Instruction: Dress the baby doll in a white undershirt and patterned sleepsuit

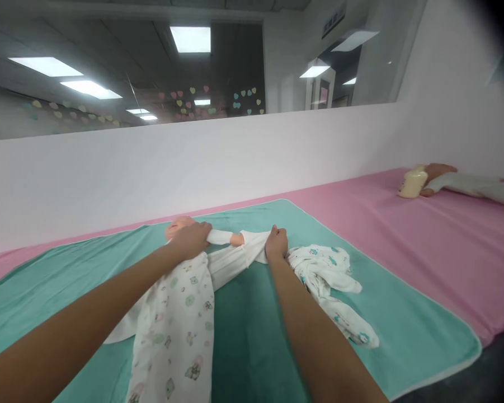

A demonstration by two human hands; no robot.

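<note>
A baby doll [178, 226] lies on its back on a teal blanket [252, 336], its head partly behind my left hand [194, 239]. That hand is closed round the doll at the shoulder and upper arm; its fingertips are partly hidden. One white-sleeved doll arm [220, 237] stretches rightward, its small hand showing at the cuff. A white baby outfit [180, 324] with a small animal print drapes over the doll toward me. My right hand [277, 243], in a fist, grips the end of the outfit's white sleeve [252, 249] and holds it taut beside the doll's hand.
Crumpled white baby clothes [329, 274] with a teal print lie right of my right forearm. Further right, on the pink mat [423, 240], stand a cream pump bottle [413, 182] and, lying behind it, another doll in white [470, 183]. A white wall [130, 173] with windows rises behind.
</note>
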